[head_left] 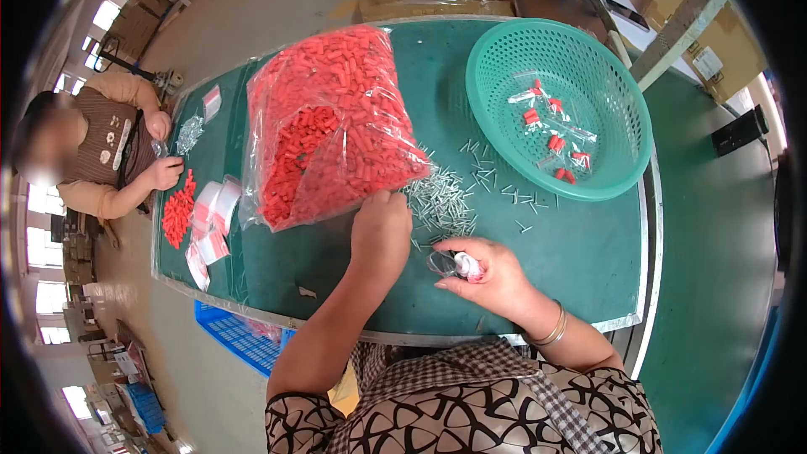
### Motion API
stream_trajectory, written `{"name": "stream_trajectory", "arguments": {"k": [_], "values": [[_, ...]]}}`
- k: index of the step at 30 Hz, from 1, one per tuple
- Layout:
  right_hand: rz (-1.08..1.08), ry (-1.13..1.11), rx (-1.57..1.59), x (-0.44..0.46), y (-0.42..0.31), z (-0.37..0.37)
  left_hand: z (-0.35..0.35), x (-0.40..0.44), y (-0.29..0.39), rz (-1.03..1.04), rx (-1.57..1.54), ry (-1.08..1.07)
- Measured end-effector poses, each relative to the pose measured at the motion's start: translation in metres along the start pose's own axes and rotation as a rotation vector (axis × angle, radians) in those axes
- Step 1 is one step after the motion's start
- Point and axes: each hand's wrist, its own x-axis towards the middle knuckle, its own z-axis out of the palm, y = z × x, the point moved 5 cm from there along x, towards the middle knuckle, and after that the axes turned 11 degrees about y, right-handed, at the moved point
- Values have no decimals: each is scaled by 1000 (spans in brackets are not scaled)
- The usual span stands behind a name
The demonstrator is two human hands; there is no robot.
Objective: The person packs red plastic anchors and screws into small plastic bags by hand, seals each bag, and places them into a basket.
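My left hand [382,223] is closed at the lower right edge of a large clear bag of red plastic plugs [353,67]. Its fingertips are hidden, so what they grip cannot be made out. A loose pile of silver screws [441,202] lies just right of that hand. Below the pile, my right hand [496,276] is closed around a small clear plastic bag [440,263], whose mouth gapes toward the left. Something white and pinkish shows between the thumb and fingers.
A green perforated basket [479,109] at the right holds several small packets with red plugs. At the table's left, a co-worker [101,134] handles a small bag near red plugs [177,214], screws [190,134] and flat zip bags [214,210]. A blue crate [235,336] stands below the edge.
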Motion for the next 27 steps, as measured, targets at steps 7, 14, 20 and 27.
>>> {"name": "stream_trajectory", "arguments": {"k": [7, 14, 20, 27], "values": [[-69, 23, -30, 0, -6, -3, 8, 5, -2, 59, -30, -211], [-11, -4, -76, -1, -6, -2, 3, -6, -1, 249, -13, -177], [42, -27, -75, -1, -1, 1, 13, 10, 3, 291, 75, -236], [99, 52, -1, 2, 3, -6, -13, 1, -14, -512, -805, -298]]}}
